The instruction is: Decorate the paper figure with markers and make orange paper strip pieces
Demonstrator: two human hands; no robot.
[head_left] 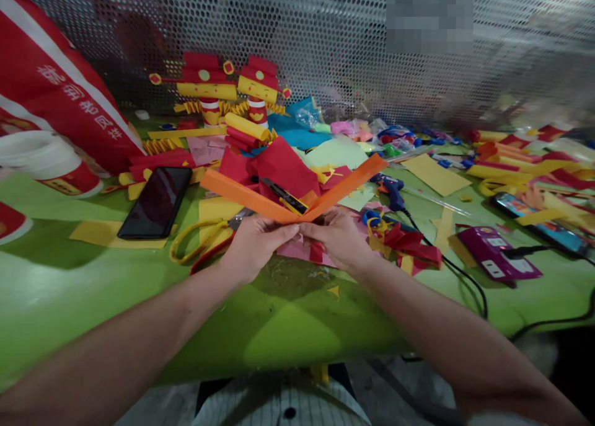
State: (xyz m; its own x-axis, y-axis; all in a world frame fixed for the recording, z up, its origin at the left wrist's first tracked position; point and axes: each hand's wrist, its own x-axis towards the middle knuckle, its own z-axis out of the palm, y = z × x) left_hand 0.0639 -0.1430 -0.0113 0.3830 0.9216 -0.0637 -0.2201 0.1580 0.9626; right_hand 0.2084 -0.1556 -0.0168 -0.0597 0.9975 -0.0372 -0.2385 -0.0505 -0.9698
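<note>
Both my hands pinch an orange paper strip (242,196) where it bends into a V, above the front part of the green table. My left hand (255,243) is closed on the left side of the bend. Thumb to thumb with it, my right hand (337,237) is closed on the right side. The strip's two arms slant up and outward. Behind the bend lies a dark stapler or cutter (284,196), partly hidden, on red paper (283,165). Yellow-handled scissors (198,240) rest just left of my left hand.
A black phone (155,203) and paper cups (51,159) are at left. Two paper figures (207,88) stand behind. A blue glue gun (390,190), a purple power strip (497,252) with cables and many paper scraps (413,246) cover the right side of the green table (279,327).
</note>
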